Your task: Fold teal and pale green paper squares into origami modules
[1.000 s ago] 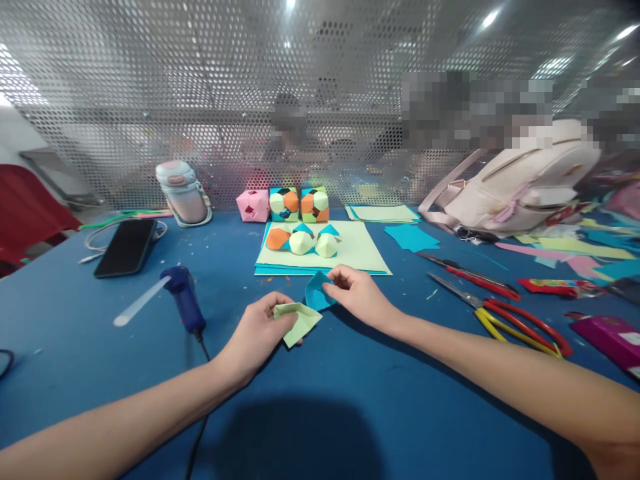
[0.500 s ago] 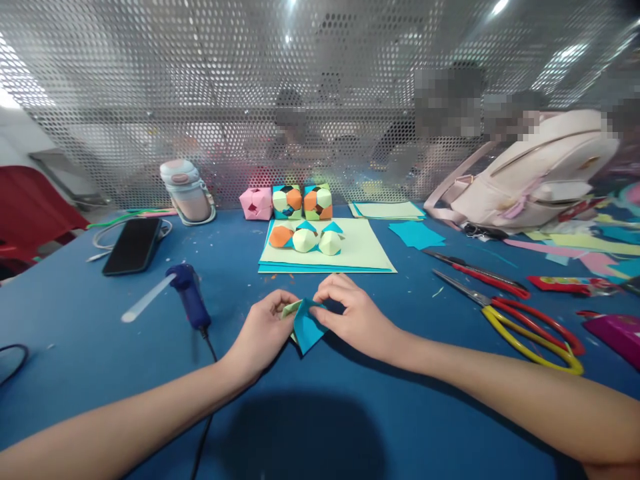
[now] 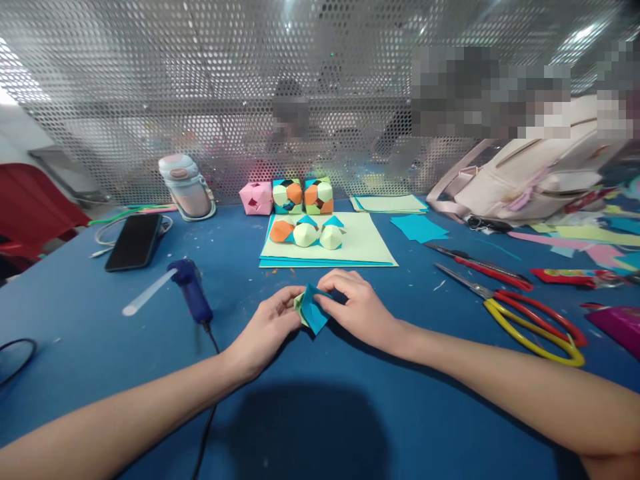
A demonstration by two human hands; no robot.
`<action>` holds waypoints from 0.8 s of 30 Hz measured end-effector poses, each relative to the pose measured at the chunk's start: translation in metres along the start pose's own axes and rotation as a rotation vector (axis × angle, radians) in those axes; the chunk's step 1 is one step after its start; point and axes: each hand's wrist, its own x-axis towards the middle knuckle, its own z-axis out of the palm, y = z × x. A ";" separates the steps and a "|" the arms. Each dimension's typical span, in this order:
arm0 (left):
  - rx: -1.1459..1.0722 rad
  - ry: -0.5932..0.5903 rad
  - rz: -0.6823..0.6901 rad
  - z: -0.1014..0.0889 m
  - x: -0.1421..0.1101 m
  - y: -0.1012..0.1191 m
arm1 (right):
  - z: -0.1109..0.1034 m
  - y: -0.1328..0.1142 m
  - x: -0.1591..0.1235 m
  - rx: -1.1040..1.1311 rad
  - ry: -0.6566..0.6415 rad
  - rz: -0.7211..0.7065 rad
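Between my hands, just above the blue table, is a folded paper piece with a blue face and pale green on its left side. My left hand pinches the green side between thumb and fingers. On the upper right, my right hand grips the blue part, thumb in front. Parts of the paper are hidden behind the fingers. Beyond my hands lies a stack of pale green and blue sheets. Small folded pieces in orange, pale green and blue rest on it.
Behind the stack stand a pink paper cube and two multicoloured ones. At left are a glue gun with its cord, a phone and a bottle. At right lie scissors, blue sheets and a backpack.
The folded paper and both hands have shifted slightly right and up. The blue face has turned and tilted, and appears shorter now. The grips stay much the same.
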 end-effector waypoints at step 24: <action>-0.220 -0.119 -0.122 0.003 0.002 0.002 | -0.007 0.000 -0.002 -0.100 0.030 -0.108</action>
